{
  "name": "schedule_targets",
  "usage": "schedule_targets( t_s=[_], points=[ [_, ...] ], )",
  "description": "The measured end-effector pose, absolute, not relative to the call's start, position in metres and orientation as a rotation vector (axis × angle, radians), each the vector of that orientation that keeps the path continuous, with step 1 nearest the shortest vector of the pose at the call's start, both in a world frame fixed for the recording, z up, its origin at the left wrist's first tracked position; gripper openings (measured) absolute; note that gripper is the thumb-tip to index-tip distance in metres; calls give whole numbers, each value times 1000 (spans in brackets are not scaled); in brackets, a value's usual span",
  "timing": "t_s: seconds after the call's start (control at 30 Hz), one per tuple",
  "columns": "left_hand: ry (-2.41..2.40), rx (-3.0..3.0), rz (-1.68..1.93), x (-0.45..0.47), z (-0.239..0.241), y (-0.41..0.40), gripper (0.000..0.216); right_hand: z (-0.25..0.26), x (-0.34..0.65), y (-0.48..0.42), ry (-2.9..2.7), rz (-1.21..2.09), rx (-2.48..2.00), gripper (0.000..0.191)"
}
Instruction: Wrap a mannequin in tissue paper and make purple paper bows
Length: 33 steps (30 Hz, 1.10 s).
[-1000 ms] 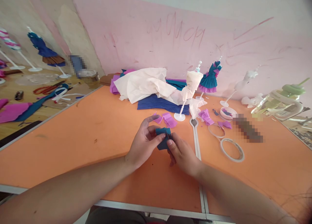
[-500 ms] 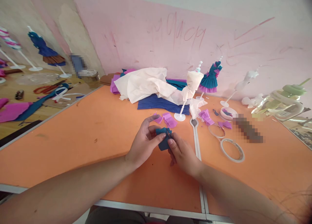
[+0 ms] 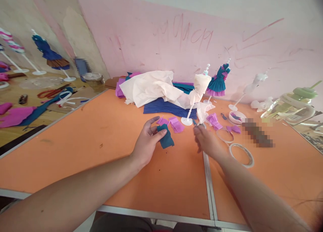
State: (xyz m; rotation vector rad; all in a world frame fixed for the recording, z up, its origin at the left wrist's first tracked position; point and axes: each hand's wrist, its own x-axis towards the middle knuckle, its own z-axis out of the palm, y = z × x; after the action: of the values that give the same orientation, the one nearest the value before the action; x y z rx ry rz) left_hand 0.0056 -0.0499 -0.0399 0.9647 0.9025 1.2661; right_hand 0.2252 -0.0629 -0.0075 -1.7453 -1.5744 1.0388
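Note:
A small teal piece of crepe paper [image 3: 166, 139] with a ragged lower edge is pinched between the thumb and fingers of my left hand [image 3: 146, 141]. To its right, my right hand [image 3: 204, 137] is closed near the foot of the mannequin stand in cream paper [image 3: 199, 90]. A small bit of teal shows beside its fingertips; I cannot make out what the fingers hold. Purple paper scraps [image 3: 176, 125] lie just beyond my left hand.
Crumpled cream paper [image 3: 148, 87] and folded blue paper [image 3: 161, 106] lie at the back. Tape rings [image 3: 241, 155] are at right, with more purple scraps [image 3: 214, 121]. A mannequin in a teal and purple dress [image 3: 218, 80] and a clear jug [image 3: 290, 107] stand near the wall.
My right hand has left the teal paper and moved right and away from me, towards the stand. My left hand keeps the paper, which now shows more fully.

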Motion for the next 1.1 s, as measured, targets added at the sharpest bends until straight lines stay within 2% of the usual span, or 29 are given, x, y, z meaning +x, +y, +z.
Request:
schedule_targets(
  t_s=[0.1,0.3,0.43,0.63,0.83,1.0,1.07,1.1],
  points=[
    [895,978,1272,5,-38,-50,64,8,262,-56,-1526,1023,-1777,35],
    [896,1013,1203,5,-33,-52,66,29,328,-66,-1641,1267,-2189,48],
    [897,1038,1118,6,-34,-53,63,38,354,-73,-1846,1195,-2287,55],
    [894,1090,1018,9,-35,-57,61,51,361,-84,-1988,1005,-2559,37],
    [864,1067,1020,11,-39,-58,67,52,349,-91,-2100,851,-2398,56],
    [854,1044,1007,12,-40,-58,67,41,339,-94,-2267,520,-2460,20],
    [860,1044,1000,12,-41,-58,65,36,329,-95,-2266,378,-2527,14],
    [867,1045,999,12,-41,-58,63,34,323,-96,-2253,329,-2553,17]
  ],
)
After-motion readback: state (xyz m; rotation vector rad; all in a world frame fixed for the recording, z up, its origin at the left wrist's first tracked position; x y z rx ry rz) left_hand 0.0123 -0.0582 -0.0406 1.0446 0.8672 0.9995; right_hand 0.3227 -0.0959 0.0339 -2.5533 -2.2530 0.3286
